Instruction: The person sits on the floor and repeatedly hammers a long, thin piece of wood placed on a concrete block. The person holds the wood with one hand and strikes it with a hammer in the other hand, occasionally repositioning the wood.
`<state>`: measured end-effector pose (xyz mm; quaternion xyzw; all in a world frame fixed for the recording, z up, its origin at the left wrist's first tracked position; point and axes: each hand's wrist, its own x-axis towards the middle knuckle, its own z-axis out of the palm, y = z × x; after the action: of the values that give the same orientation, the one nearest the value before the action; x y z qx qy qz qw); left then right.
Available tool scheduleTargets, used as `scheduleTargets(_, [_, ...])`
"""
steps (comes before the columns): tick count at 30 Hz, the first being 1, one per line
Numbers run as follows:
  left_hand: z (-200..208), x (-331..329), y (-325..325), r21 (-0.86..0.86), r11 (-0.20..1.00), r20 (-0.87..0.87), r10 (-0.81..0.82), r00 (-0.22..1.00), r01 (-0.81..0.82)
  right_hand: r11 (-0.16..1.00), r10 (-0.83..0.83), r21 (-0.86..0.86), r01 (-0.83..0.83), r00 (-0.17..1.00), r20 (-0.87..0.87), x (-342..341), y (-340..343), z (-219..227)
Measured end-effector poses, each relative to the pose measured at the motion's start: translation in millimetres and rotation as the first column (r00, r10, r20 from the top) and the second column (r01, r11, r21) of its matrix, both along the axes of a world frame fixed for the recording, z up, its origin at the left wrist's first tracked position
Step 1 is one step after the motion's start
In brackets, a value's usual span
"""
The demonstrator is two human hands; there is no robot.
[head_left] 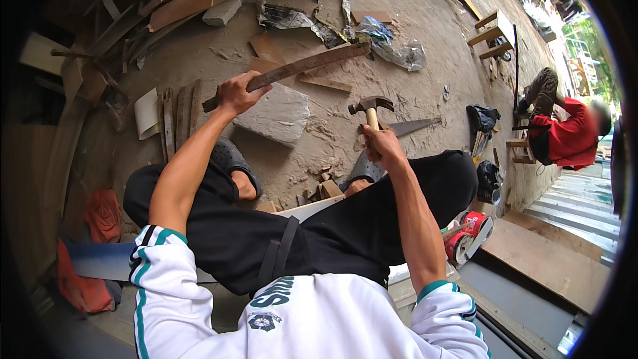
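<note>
My left hand (239, 95) is closed around a long, narrow wooden strip (312, 62), which slants up to the right above the ground. In my right hand (384, 145) is a claw hammer (371, 114), gripped by its light wooden handle with the dark metal head pointing away from me. Beneath the strip, a pale, rough-faced block (274, 114) rests on the dirt between my feet and the scraps. A handsaw (413, 125) lies on the ground just right of the hammer; my right hand hides its handle end.
Upright wooden slats (179, 116) stand left of the block. Crumpled plastic (399, 50) and board scraps lie ahead. A small wooden stool (495, 34) is at far right, near a person in red (571, 134). Red cans (466, 233) sit by my right knee.
</note>
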<state>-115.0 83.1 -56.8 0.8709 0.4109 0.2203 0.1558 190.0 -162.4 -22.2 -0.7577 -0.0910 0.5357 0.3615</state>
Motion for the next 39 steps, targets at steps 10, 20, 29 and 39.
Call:
scheduleTargets(10, [14,-2,1,-0.296,0.95,-0.096,-0.137,0.986,0.103,0.998,0.054,0.013,-0.054,0.997,0.047,14,-10,-4])
scheduleTargets(20, [-5,27,-14,-0.282,0.959,-0.32,-0.095,0.943,0.001,0.996,0.062,-0.06,-0.061,0.998,0.006,7,-11,-30])
scheduleTargets(29, [-101,66,-48,-0.416,0.908,-0.373,-0.213,0.903,0.042,0.966,0.153,-0.209,-0.15,0.988,-0.003,-13,-21,-64])
scheduleTargets(39, [-149,77,-46,-0.388,0.916,-0.48,-0.298,0.825,0.105,0.988,0.136,0.049,-0.147,0.975,0.177,-31,-27,-121])
